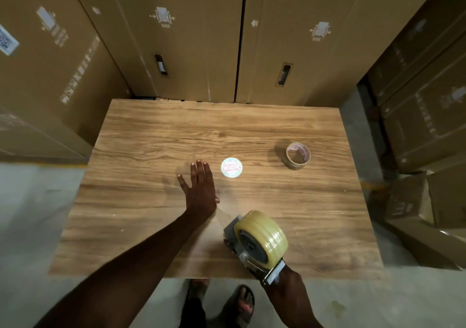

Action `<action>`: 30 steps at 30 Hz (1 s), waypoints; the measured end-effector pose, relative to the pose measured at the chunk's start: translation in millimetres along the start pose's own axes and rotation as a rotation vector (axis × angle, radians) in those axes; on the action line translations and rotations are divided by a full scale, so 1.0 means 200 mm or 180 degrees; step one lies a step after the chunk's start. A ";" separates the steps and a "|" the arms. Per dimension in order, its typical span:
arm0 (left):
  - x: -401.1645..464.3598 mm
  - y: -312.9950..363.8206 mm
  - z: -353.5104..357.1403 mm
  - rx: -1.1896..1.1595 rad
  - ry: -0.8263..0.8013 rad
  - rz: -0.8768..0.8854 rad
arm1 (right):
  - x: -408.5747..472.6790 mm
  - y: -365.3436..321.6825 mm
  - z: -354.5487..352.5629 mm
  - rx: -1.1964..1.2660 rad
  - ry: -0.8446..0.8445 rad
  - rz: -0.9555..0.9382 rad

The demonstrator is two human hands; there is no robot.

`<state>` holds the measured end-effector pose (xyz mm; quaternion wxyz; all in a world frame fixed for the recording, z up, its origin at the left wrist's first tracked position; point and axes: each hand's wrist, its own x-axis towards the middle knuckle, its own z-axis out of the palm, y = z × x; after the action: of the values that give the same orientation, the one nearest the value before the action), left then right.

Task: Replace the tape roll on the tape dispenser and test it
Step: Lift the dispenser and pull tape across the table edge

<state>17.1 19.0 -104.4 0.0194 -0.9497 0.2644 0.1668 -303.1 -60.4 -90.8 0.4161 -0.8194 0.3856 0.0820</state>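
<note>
A full roll of clear yellowish tape [264,234] sits on the grey tape dispenser [252,259] near the table's front edge. My right hand [287,295] grips the dispenser's handle from below the edge. A strip of clear tape [224,214] runs from the dispenser up and left to my left hand [199,188]. That hand lies flat on the wooden table [151,151], fingers spread, pressing on the strip's end. An almost empty cardboard tape core [297,156] stands at the right. A round white printed label [231,167] lies beside my left fingers.
Tall cardboard boxes [176,37] wall in the table at the back and left. More boxes [428,125] are stacked on the right, some low on the floor [428,239]. My sandalled feet [242,305] show under the front edge on the concrete floor.
</note>
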 end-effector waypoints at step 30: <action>-0.08 -0.03 0.11 -0.0189 0.0507 -0.0026 | -0.50 0.30 0.02 -0.0733 0.0369 0.0267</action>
<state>1.1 34.6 -119.7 -0.0291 -0.9612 0.2561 0.0984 -414.1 -22.5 -84.0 0.2925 -0.8483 0.4310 0.0955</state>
